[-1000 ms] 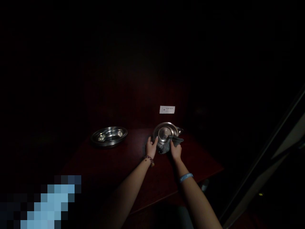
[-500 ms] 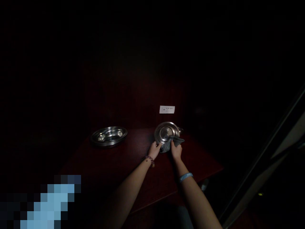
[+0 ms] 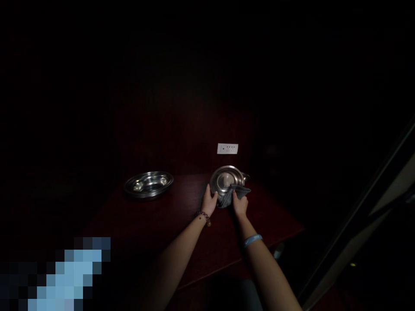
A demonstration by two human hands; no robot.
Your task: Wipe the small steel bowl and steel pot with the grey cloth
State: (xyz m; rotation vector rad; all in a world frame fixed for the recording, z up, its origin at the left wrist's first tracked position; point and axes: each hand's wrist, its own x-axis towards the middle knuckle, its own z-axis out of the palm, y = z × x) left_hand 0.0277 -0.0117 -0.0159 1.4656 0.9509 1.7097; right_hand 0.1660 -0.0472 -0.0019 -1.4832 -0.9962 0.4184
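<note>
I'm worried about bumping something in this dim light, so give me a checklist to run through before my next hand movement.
1. Left hand at the near-left rim of the metal dish: ok.
2. Right hand holding the gray cloth: ok.
3. Metal dish lying flat: not ok; it is tilted toward you.
4. Wide basin on the left, apart from both hands: ok.
5. Shiny object behind the metal dish, not touching it: cannot tell; mostly hidden.
6. Good light all around: not ok; most surroundings are nearly black.
</note>
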